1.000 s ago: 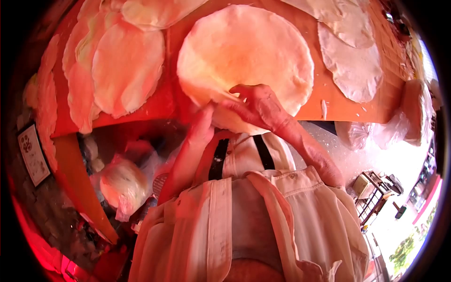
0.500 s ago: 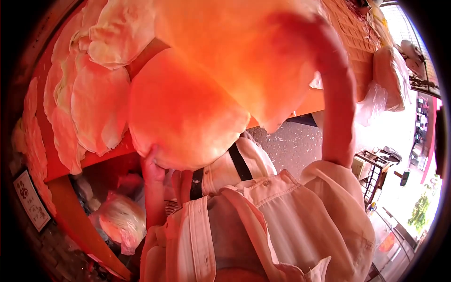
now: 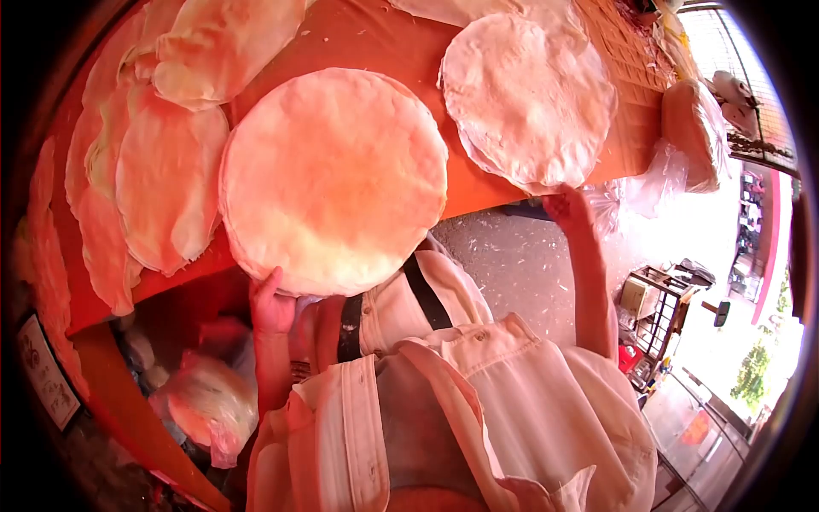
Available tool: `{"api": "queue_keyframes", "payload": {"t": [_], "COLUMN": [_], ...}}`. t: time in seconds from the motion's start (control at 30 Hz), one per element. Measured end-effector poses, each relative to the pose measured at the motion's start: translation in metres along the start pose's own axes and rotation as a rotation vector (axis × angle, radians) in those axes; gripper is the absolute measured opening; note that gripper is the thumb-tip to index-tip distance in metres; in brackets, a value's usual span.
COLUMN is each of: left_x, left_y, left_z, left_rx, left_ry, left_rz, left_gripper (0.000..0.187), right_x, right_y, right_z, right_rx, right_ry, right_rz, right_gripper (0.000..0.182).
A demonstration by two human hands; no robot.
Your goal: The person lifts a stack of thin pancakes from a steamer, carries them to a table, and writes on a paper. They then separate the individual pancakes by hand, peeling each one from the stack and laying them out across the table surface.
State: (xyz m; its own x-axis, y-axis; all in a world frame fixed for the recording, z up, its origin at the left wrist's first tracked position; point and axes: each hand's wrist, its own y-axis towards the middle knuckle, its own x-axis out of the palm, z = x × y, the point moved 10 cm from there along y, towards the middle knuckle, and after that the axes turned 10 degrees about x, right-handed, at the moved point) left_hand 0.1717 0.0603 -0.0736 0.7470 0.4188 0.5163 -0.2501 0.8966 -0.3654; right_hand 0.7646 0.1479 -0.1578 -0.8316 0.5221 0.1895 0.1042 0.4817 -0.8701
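Note:
A pale round stack of thin flatbreads lies at the near edge of the orange table, partly overhanging it. My left hand grips its lower left rim, thumb on top and fingers hidden underneath. To the right, a second round pile of flatbreads has a bumpy top and uneven layered edges. At that pile's near edge is my right hand, its fingers closed on the rim of a flatbread; the fingertips are partly hidden.
More overlapping flatbreads spread over the left of the orange table. Below it sits a filled plastic bag. A wrapped white bundle stands at the right end, with a wire rack farther down.
A large flatbread, raised and blurred across the view before, is no longer in the air. My right hand has come down to the right pile's near edge. My left hand keeps its hold.

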Motion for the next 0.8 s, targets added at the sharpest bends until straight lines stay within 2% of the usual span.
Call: {"api": "queue_keyframes", "payload": {"t": [0.03, 0.1, 0.17, 0.2, 0.23, 0.27, 0.3, 0.33, 0.37, 0.43, 0.5, 0.57, 0.6, 0.63, 0.7, 0.73, 0.77, 0.8], "left_x": [0.005, 0.022, 0.049, 0.06, 0.071, 0.077, 0.079, 0.083, 0.087, 0.086, 0.084, 0.07, 0.066, 0.063, 0.041, 0.028, 0.016, 0.0], "left_y": [0.0, 0.001, 0.006, 0.008, 0.011, 0.016, 0.017, 0.017, 0.02, 0.022, 0.021, 0.021, 0.019, 0.019, 0.015, 0.014, 0.016, 0.015], "left_z": [0.005, 0.014, 0.021, 0.022, 0.021, 0.019, 0.018, 0.017, 0.016, 0.016, 0.016, 0.013, 0.013, 0.014, 0.008, 0.005, 0.0, -0.008], "left_rx": [0.03, 0.094, 0.127, 0.124, 0.122, 0.124, 0.123, 0.101, 0.086, 0.071, 0.03, 0.059, 0.079, 0.099, 0.054, 0.05, 0.047, 0.01], "left_ry": [0.025, 0.067, 0.146, 0.169, 0.188, 0.181, 0.174, 0.18, 0.18, 0.177, 0.209, 0.192, 0.193, 0.197, 0.191, 0.195, 0.192, 0.195], "left_rz": [-0.032, -0.111, -0.217, -0.235, -0.26, -0.247, -0.234, -0.229, -0.231, -0.228, -0.227, -0.112, -0.082, -0.058, 0.096, 0.161, 0.212, 0.189], "left_gripper": [0.063, 0.066, 0.066, 0.065, 0.064, 0.054, 0.044, 0.039, 0.034, 0.029, 0.027, 0.029, 0.03, 0.031, 0.034, 0.035, 0.035, 0.039], "right_x": [0.014, 0.064, 0.126, 0.177, 0.23, 0.274, 0.316, 0.349, 0.372, 0.394, 0.392, 0.383, 0.383, 0.39, 0.409, 0.413, 0.417, 0.415], "right_y": [-0.031, -0.068, -0.094, -0.115, -0.13, -0.147, -0.168, -0.178, -0.186, -0.182, -0.161, -0.144, -0.14, -0.147, -0.174, -0.182, -0.186, -0.177], "right_z": [0.016, 0.047, 0.06, 0.057, 0.064, 0.076, 0.086, 0.095, 0.105, 0.116, 0.124, 0.132, 0.14, 0.147, 0.15, 0.152, 0.151, 0.144], "right_rx": [-0.001, 0.119, 0.108, -0.078, -0.215, -0.291, -0.326, -0.474, -0.572, -0.718, -0.62, -0.37, -0.356, -0.511, -0.927, -1.175, -1.233, -1.12], "right_ry": [-0.001, -0.032, -0.353, -0.606, -0.84, -0.859, -0.933, -1.061, -1.058, -1.093, -0.903, -0.845, -0.863, -1.089, -1.277, -1.282, -1.256, -1.287], "right_rz": [0.177, 0.035, -0.031, -0.057, -0.264, -0.36, -0.491, -0.54, -0.623, -0.65, -0.725, -0.698, -0.684, -0.666, -0.598, -0.481, -0.517, -0.524], "right_gripper": [0.028, 0.035, 0.04, 0.039, 0.034, 0.031, 0.04, 0.048, 0.051, 0.05, 0.034, 0.029, 0.026, 0.022, 0.013, 0.015, 0.018, 0.017]}}
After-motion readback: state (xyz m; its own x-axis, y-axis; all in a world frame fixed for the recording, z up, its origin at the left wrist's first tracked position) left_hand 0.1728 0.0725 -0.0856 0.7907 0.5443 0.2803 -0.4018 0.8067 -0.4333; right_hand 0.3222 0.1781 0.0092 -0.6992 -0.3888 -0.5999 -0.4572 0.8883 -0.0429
